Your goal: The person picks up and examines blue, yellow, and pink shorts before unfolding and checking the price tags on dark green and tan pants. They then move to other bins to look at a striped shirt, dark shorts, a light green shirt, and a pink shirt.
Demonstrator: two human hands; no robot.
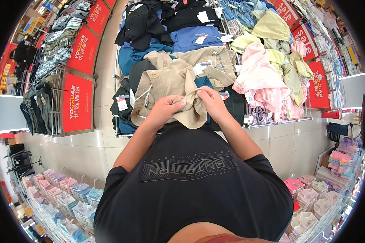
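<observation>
A pair of khaki pants point(161, 83) lies bunched at the near edge of the display table, its waistband and button facing left. My left hand point(169, 109) is closed on a fold of the khaki fabric, thumb on top. Close beside it, my right hand point(211, 100) pinches the same pants between thumb and fingers, with the cloth stretched between both hands. A part of the fabric hangs over the near edge toward my black shirt. Another khaki waistband point(226, 65) with a white tag point(201, 68) lies just beyond my right hand. Dark garments point(119, 95) lie underneath.
Black clothes point(144, 24) and blue folded pants point(194, 38) lie farther back. A pile of pink garments point(261, 73) is at the right. Red sign boards point(78, 103) front the rack at left. Stacked pastel clothes point(65, 194) stand on shelves behind me.
</observation>
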